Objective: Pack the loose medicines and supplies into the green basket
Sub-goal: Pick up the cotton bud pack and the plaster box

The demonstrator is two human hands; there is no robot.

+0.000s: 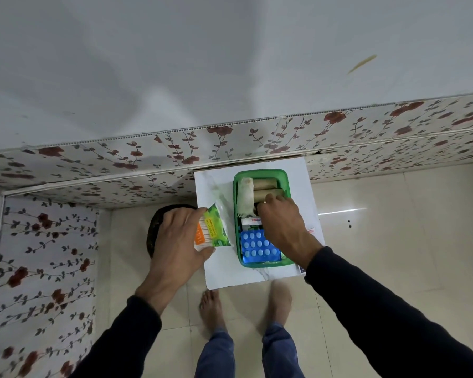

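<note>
Green basket [286, 184]: plastic, standing on the white tabletop [219, 181], nearer its right edge than its left, with the long axis running from the near edge to the far edge.
Basket contents: two brown rolls [265, 184] at the far end, a white gauze roll [245, 196] along the left wall, a blue blister pack [258, 245] at the near end.
Left hand [179, 236]: your fingers are closed around a green and orange packet of cotton swabs [212, 227], held over the tabletop's left edge.
Right hand [281, 222]: you reach into the middle of the basket with curled fingers; what they grip, if anything, cannot be told.
Key relation: the basket lies just to the right of the packet, and the packet's long axis runs almost parallel to the basket's.
Nearer hand: your left already holds the packet; your right covers the free middle space.
Next move, as judged: carry the packet rightward over the left wall once your right hand clears.
</note>
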